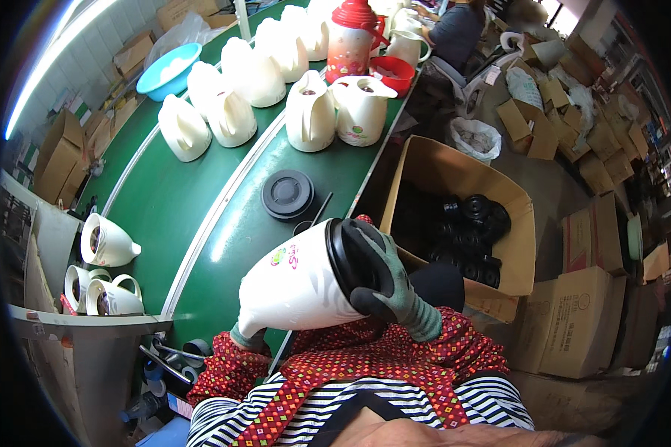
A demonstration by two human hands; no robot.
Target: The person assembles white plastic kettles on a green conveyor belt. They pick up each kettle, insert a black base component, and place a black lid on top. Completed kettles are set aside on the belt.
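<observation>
A white vacuum jug (294, 279) with a small pink and green print lies tilted on its side in front of me, its spout end toward the lower left. My right hand (391, 279), in a green and dark grey work glove, is closed round the black round base (343, 261) at the jug's wide end. At the spout end, my left hand (250, 339) holds the jug from below; its fingers are hidden behind the body. Just beyond the jug, a black round cap (288, 194) rests on the green bench (227, 223), beside a thin dark tool (323, 208).
Several white jugs (311, 119) stand farther up the bench, near a red flowered flask (350, 45) and a blue basin (169, 71). At the right, a cardboard box (516, 216) holds black round parts (473, 231). More jugs (110, 242) sit at the left. A person (456, 33) works far back.
</observation>
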